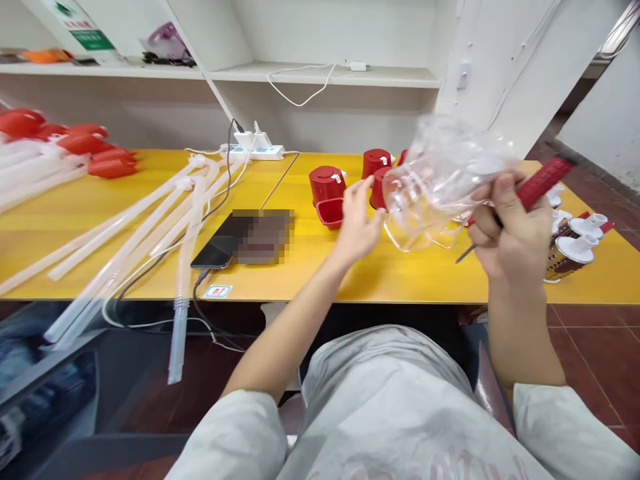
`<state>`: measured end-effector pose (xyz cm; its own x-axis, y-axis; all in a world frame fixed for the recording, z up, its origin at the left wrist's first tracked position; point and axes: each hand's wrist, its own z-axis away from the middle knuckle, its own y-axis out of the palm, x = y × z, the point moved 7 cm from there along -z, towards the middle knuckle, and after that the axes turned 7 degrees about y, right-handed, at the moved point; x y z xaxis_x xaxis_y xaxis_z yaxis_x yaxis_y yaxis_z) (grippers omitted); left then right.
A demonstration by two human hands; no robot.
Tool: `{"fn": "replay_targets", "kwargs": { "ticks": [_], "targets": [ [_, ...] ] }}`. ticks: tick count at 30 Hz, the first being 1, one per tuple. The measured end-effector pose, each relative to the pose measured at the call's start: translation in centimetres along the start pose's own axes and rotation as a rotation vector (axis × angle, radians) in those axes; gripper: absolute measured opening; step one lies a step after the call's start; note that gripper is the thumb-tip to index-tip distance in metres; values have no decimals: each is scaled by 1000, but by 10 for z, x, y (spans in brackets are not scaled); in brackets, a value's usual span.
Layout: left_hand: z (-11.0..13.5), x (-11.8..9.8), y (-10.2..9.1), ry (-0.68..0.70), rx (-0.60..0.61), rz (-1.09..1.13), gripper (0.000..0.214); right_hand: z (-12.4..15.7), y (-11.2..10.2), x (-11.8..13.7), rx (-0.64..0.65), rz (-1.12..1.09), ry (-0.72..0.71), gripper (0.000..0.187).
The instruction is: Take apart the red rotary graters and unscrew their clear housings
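My right hand (515, 227) is closed around a screwdriver with a red handle (545, 182), its thin dark shaft pointing down to the left. Between the same thumb and fingers is a clear plastic piece, perhaps a bag (445, 167), blurred and raised above the table. My left hand (359, 223) reaches toward that plastic with fingers apart and holds nothing. Just beyond it stand red plastic housings (327, 185), one with a square red opening (330, 213) facing me. Part of another housing is hidden behind my left fingers.
On the yellow table (285, 283), a phone (215, 243) lies left of centre by a power strip (255, 152). Long clear tubes (125, 233) overhang the front edge, with cables among them. Red-ended tubes (113, 163) lie far left; white-capped drums (573, 257) stand right.
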<state>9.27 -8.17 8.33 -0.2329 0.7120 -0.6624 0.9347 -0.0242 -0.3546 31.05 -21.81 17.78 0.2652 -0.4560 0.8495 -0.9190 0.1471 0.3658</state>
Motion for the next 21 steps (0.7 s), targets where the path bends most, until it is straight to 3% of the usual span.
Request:
{"fn": "replay_targets", "kwargs": {
  "ticks": [2,4,5,7,9,13,17,21],
  "targets": [
    [13,10,-50,-159,-69,170,78,5,19,-26,62,2,108,52],
    [22,0,-76,-189,-36,359,89,8,36,-54,124,22,209,58],
    [25,-11,-79,-152,27,412,96,8,42,-66,144,33,244,61],
    [27,-33,-74,-65,118,429,109,8,48,-85,165,59,288,67],
    [29,-43,-64,-26,124,385,113,6,50,-98,180,95,310,70],
    [31,-27,-49,-77,52,349,99,3,42,-105,239,228,335,68],
    [35,-10,-44,-87,99,364,102,-2,24,-89,236,420,244,58],
    [40,1,-45,-104,102,384,101,0,3,-48,118,534,36,48]
  ]
}}
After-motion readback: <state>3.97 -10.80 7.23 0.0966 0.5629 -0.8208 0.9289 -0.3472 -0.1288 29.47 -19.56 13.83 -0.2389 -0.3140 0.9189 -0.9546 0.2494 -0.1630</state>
